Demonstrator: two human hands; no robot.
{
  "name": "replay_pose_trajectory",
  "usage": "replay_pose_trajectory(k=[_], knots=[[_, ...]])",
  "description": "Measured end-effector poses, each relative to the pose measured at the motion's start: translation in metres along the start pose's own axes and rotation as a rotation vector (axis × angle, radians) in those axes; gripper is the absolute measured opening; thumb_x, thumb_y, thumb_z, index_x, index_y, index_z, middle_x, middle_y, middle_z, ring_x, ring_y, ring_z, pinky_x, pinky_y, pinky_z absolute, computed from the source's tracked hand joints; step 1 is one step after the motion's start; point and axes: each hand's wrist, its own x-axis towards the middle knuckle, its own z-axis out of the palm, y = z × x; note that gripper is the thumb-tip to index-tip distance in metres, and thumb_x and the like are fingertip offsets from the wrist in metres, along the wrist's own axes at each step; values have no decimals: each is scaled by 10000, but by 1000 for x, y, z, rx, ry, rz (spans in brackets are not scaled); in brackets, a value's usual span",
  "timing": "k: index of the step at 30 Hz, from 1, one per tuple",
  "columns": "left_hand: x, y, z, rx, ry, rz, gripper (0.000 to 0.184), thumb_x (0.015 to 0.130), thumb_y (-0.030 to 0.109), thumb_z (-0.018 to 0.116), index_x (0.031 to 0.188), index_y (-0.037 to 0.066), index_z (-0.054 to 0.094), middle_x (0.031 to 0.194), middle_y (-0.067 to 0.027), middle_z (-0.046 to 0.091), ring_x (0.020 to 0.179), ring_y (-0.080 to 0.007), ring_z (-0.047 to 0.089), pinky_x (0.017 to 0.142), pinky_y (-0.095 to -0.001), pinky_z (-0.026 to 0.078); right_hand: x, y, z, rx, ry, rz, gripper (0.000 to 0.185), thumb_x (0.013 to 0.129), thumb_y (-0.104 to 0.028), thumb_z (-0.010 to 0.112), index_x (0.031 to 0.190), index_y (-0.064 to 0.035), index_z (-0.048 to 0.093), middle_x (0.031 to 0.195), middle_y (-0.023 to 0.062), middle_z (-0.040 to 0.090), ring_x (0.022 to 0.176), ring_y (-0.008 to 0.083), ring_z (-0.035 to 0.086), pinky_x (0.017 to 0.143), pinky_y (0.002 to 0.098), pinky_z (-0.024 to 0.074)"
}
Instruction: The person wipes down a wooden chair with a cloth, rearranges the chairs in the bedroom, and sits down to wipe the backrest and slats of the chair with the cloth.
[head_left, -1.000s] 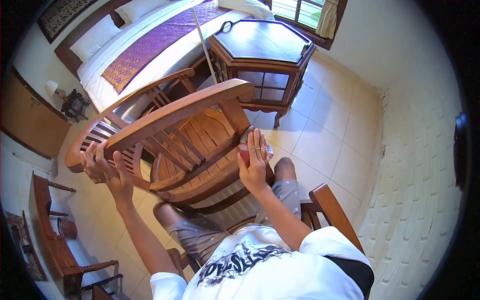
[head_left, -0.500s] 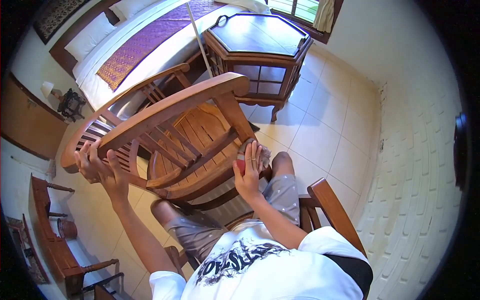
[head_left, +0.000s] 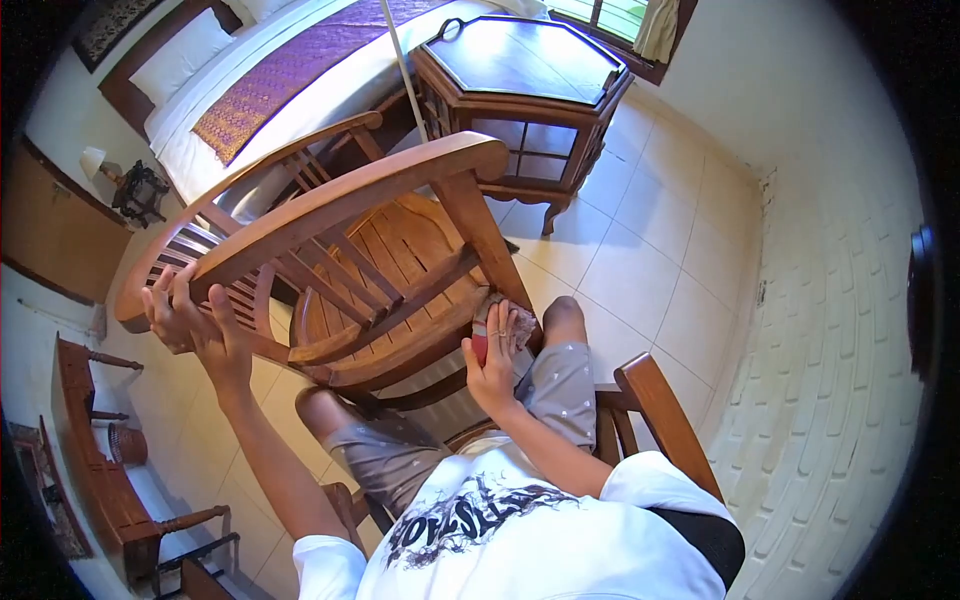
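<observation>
A wooden chair (head_left: 400,240) with a slatted back and a slatted seat stands tilted in front of my knees. My left hand (head_left: 195,325) grips the left end of its thick curved rail, fingers around the wood and thumb raised. Against the chair's near right side, by the upright post, my right hand (head_left: 495,360) presses a crumpled cloth (head_left: 520,328), greyish with a red part. The fingers lie fairly straight over the cloth and hide much of it.
I sit on another wooden chair, its armrest (head_left: 665,425) at my right. Beyond stands a hexagonal glass-topped cabinet table (head_left: 530,60). A bed (head_left: 290,90) is at the back left, a wooden desk (head_left: 95,440) at the left. A white brick-patterned wall (head_left: 810,400) bounds the right.
My right hand and the cloth have slid slightly down toward me along the chair's side. My left hand keeps its hold on the rail. The view has shifted a little.
</observation>
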Motion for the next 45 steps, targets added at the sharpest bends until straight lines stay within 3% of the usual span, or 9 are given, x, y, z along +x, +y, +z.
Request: replay_pose_trajectory(k=[18,27,33,38,45], knots=[[0,5,0,-38,-1,-15,462,1088,495,334,1406,204,499,1508,-33,371,1482,-288,178,1168,-455,106,18,29,-22,175,-13,-57,677,958,-62,599,1566,-18,303,1648,167,255,1538,336,185,1237,406,176],[0,3,0,-22,-12,-5,458,1087,498,342,1414,212,485,1512,-32,362,1482,-295,160,1167,-462,103,34,23,-27,309,58,58,643,983,-88,581,1561,-10,311,1636,178,280,1518,329,247,1227,399,193],[-2,3,1,-52,10,-41,429,1067,470,405,1402,217,490,1497,-30,399,1483,-299,188,1149,-518,71,0,32,-15,192,53,116,622,1016,-126,544,1573,-29,287,1647,161,256,1515,312,240,1226,387,170],[0,8,-1,-91,26,-32,420,1058,452,447,1403,215,489,1495,-34,401,1478,-305,196,1150,-522,68,7,34,-15,85,75,88,635,998,-117,568,1568,-30,302,1632,173,288,1504,336,265,1224,401,184],[2,13,-1,-36,48,-17,400,1078,435,400,1379,198,514,1488,-48,407,1479,-291,210,1165,-481,112,86,-4,-22,-23,130,-185,663,945,-86,620,1545,-16,348,1607,184,343,1495,372,295,1214,428,221]])
